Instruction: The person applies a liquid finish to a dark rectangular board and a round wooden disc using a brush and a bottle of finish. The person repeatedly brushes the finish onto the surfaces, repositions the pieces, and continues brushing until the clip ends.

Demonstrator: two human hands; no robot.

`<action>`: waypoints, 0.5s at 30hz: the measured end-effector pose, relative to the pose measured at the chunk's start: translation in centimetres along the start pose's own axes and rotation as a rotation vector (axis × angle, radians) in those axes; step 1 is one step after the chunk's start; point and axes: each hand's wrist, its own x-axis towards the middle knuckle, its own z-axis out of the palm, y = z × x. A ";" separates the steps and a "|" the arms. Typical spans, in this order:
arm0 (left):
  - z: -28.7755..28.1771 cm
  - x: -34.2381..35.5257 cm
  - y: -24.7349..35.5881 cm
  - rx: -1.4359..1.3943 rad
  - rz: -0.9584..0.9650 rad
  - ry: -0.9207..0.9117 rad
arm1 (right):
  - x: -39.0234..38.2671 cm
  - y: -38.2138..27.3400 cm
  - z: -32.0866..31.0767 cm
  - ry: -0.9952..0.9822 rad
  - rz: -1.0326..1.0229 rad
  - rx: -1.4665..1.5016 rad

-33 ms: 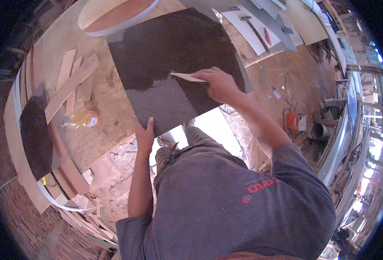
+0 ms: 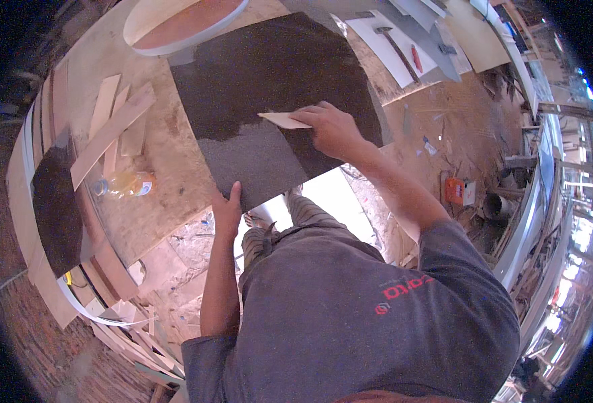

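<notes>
A dark brown panel (image 2: 256, 80) lies on the worktable in front of me. Most of its face is covered by a darker, wet-looking coat; a duller grey-brown area shows at the near left. My left hand (image 2: 226, 208) grips the panel's near-left corner, thumb on top and fingers hidden beneath. In my right hand (image 2: 336, 131) is a thin, pale flat spreader (image 2: 284, 120), held near the panel's middle. Its tip meets the border between the darker coat and the duller area.
Left of the panel lie wooden strips (image 2: 112, 134) and a clear bottle (image 2: 130, 184) of yellowish liquid. A white-rimmed round form (image 2: 175, 48) sits at the far side. A hammer (image 2: 397, 50) and a red tool (image 2: 416, 58) rest at far right. An orange box (image 2: 454, 191) stands among scraps.
My right hand and the spreader have shifted slightly left across the panel. The left hand keeps its grip on the corner.
</notes>
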 end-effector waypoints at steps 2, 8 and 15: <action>0.7 0.3 -0.4 -0.109 -0.047 -0.022 | 2.4 0.1 2.7 0.051 -0.046 -0.059; 2.3 1.8 -2.0 -0.316 -0.111 0.005 | 5.0 1.0 4.9 -0.039 -0.132 -0.215; 1.6 1.3 -1.2 -0.293 -0.143 0.093 | 9.3 1.6 2.6 -0.026 -0.060 -0.188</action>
